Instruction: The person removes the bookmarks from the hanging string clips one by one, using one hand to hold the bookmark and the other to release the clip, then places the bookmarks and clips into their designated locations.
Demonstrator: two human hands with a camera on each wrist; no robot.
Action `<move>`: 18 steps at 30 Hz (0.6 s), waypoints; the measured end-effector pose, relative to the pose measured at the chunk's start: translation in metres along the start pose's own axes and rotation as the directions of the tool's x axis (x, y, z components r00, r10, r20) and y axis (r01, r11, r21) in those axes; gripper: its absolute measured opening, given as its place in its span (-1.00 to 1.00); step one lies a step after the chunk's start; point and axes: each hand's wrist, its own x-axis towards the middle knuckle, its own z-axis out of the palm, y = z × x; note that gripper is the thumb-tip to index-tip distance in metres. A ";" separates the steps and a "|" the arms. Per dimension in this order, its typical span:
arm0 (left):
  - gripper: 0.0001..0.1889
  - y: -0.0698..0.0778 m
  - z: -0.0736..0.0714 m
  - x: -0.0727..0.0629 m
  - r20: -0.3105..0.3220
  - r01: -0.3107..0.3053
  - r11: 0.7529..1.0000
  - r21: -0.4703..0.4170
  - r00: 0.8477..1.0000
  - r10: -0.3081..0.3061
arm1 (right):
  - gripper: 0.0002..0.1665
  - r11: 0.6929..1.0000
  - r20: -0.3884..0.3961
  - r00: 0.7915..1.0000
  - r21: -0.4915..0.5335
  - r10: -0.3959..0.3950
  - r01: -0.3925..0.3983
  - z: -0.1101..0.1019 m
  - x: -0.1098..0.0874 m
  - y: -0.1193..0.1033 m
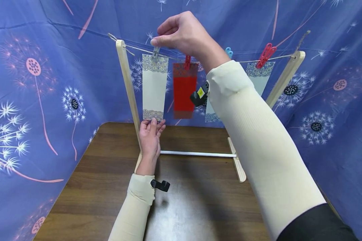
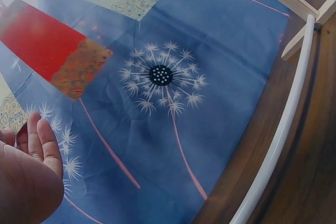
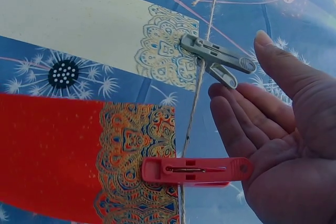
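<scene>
A white paper strip with lace-patterned ends hangs from the cord at the left, held by a grey clothespin. My right hand is up at that clothespin; in the right wrist view its thumb and fingers stand apart on either side of the clip's handles. Below, my left hand pinches the strip's bottom edge, thumb in front and fingers behind. Beside it hangs a red paper strip, held by a red clothespin close to my right palm.
A wooden post at left and another post at right carry the cord. Pale strips hang further right under a blue clothespin and a second red clothespin. A white rod spans the frame's base on the brown table.
</scene>
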 end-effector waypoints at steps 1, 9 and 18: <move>-0.89 0.000 0.000 0.000 0.002 -0.001 1.000 0.001 1.000 0.001 | -0.44 1.000 0.003 1.000 0.009 0.007 -0.007 0.000 0.001 0.000; -0.88 -0.001 0.002 0.000 0.004 0.012 1.000 -0.002 1.000 -0.012 | -0.52 0.995 0.015 0.998 0.087 0.056 -0.057 0.000 0.002 0.002; -0.91 0.002 0.001 -0.001 -0.005 0.012 1.000 -0.008 1.000 -0.012 | -0.63 0.993 0.028 0.998 0.103 0.051 -0.054 -0.002 0.001 0.001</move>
